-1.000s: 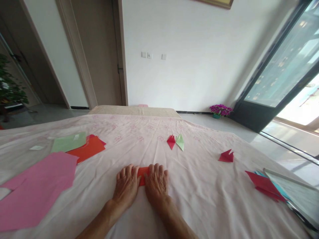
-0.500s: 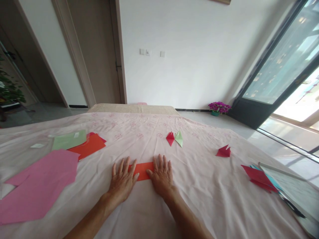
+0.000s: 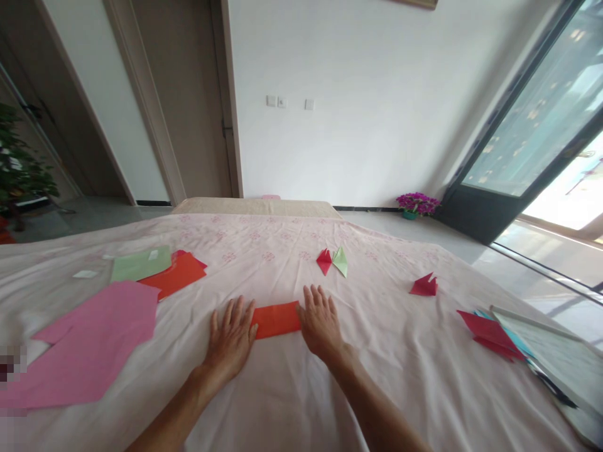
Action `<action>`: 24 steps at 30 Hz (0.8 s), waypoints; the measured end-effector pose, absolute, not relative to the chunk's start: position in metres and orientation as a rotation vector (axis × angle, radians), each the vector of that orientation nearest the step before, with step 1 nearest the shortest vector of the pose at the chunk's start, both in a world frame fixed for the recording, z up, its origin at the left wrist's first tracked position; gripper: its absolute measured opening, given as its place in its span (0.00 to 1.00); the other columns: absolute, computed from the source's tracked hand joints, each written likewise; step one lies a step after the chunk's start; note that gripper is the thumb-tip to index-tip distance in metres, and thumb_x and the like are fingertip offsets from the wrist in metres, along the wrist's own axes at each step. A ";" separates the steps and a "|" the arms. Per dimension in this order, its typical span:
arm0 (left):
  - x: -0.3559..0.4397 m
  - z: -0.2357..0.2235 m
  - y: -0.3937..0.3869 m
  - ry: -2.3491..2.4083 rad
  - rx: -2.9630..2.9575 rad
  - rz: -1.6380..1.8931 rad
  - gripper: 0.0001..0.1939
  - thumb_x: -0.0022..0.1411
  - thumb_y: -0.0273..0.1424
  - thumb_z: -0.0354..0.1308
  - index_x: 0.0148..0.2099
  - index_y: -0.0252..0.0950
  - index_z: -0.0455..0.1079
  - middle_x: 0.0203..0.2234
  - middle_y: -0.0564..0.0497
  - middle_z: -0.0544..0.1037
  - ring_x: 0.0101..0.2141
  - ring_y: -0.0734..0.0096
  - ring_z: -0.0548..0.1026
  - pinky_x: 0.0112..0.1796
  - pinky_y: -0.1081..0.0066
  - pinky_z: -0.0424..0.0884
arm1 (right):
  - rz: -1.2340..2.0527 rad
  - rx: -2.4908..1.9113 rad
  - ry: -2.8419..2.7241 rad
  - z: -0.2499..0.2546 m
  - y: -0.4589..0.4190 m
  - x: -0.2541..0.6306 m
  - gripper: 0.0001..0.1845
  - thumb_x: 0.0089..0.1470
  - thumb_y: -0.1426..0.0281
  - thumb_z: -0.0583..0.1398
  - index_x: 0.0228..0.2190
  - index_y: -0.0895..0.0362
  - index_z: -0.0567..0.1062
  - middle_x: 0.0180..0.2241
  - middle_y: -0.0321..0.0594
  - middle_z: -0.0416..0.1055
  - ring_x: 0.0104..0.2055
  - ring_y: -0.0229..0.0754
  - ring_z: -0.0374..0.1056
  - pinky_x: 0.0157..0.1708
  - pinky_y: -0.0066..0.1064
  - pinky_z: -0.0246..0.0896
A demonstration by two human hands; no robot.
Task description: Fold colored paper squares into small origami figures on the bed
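Observation:
A folded orange paper strip lies flat on the pale pink tablecloth in front of me. My left hand rests open over its left end, fingers stretched forward and the thumb on the paper. At the right end, my right hand lies open with its fingers pointing away from me; its thumb side is at the strip's edge. Whether the right hand presses on the paper or only touches the cloth beside it, I cannot tell.
On the left lie pink paper, green paper and orange sheets. Beyond the hands are a small red folded paper and a green one. Further right sit red folded pieces and a glass-like board with a dark pen-like object.
My right hand has slid right along the strip to its end, uncovering more orange paper. The left hand stays nearly in place. The view has shifted slightly.

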State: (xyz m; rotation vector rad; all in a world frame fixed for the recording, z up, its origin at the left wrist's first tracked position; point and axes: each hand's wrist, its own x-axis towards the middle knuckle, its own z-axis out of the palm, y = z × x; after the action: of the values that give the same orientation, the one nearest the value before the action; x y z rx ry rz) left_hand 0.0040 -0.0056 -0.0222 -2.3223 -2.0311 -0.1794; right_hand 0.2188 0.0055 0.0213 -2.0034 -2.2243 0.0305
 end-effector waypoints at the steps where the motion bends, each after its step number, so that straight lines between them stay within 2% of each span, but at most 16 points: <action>1: 0.004 -0.022 -0.006 -2.035 -2.324 -0.183 0.28 0.69 0.41 0.39 0.68 0.41 0.50 0.67 0.43 0.49 0.66 0.50 0.47 0.59 0.42 0.41 | -0.045 -1.901 -2.217 0.021 0.002 0.206 0.31 0.66 0.61 0.40 0.65 0.63 0.49 0.67 0.51 0.40 0.69 0.51 0.30 0.64 0.50 0.31; 4: 0.003 -0.026 -0.004 -2.022 -2.318 -0.213 0.28 0.69 0.42 0.39 0.68 0.41 0.51 0.67 0.42 0.50 0.65 0.49 0.48 0.59 0.41 0.42 | -0.067 -1.724 -2.240 0.010 -0.005 0.173 0.33 0.65 0.58 0.41 0.65 0.64 0.50 0.67 0.51 0.38 0.69 0.51 0.29 0.65 0.48 0.29; 7: 0.002 -0.030 -0.003 -1.990 -2.297 -0.250 0.28 0.68 0.40 0.41 0.67 0.40 0.52 0.66 0.41 0.52 0.65 0.49 0.49 0.59 0.41 0.43 | 0.056 -1.729 -2.314 -0.004 -0.003 0.160 0.36 0.64 0.55 0.43 0.64 0.65 0.52 0.67 0.52 0.41 0.69 0.53 0.34 0.65 0.49 0.31; 11: -0.001 -0.029 -0.004 -1.943 -2.314 -0.276 0.28 0.68 0.39 0.42 0.68 0.40 0.52 0.66 0.41 0.53 0.65 0.50 0.50 0.59 0.42 0.43 | 0.046 -1.783 -2.382 -0.012 0.004 0.183 0.33 0.65 0.58 0.42 0.64 0.64 0.51 0.67 0.50 0.39 0.69 0.52 0.32 0.65 0.50 0.29; 15: -0.016 -0.028 -0.009 -1.925 -2.377 -0.269 0.28 0.68 0.40 0.43 0.68 0.40 0.51 0.67 0.41 0.51 0.65 0.51 0.48 0.60 0.43 0.43 | 0.020 -1.874 -2.396 -0.012 0.016 0.229 0.32 0.65 0.62 0.47 0.64 0.65 0.51 0.67 0.51 0.40 0.69 0.53 0.32 0.64 0.50 0.27; 19: -0.041 -0.031 -0.009 -1.906 -2.460 -0.434 0.28 0.68 0.39 0.44 0.67 0.37 0.52 0.66 0.40 0.54 0.65 0.55 0.51 0.61 0.48 0.48 | 0.103 -1.832 -2.299 -0.008 0.029 0.268 0.29 0.64 0.63 0.48 0.62 0.63 0.57 0.65 0.50 0.50 0.68 0.52 0.41 0.63 0.48 0.37; 22: -0.052 -0.032 -0.003 -1.963 -2.435 -0.774 0.24 0.69 0.36 0.42 0.64 0.35 0.58 0.61 0.40 0.63 0.62 0.62 0.59 0.60 0.56 0.55 | 0.141 -1.781 -2.279 -0.003 0.033 0.276 0.25 0.66 0.64 0.43 0.58 0.61 0.64 0.62 0.48 0.59 0.66 0.47 0.47 0.60 0.42 0.48; 24: -0.051 -0.030 0.001 -2.002 -2.389 -0.949 0.22 0.69 0.38 0.43 0.59 0.34 0.63 0.58 0.41 0.67 0.60 0.63 0.62 0.59 0.58 0.58 | 0.179 -1.720 -2.279 -0.002 0.033 0.271 0.25 0.66 0.62 0.44 0.57 0.58 0.66 0.60 0.45 0.61 0.65 0.45 0.49 0.59 0.40 0.52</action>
State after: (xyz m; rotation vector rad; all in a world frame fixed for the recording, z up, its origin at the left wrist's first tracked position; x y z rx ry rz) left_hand -0.0510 0.0008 -0.0305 -2.3886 -2.0018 -0.9486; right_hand 0.2714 0.0330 -0.0024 -1.7205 -2.2793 0.1795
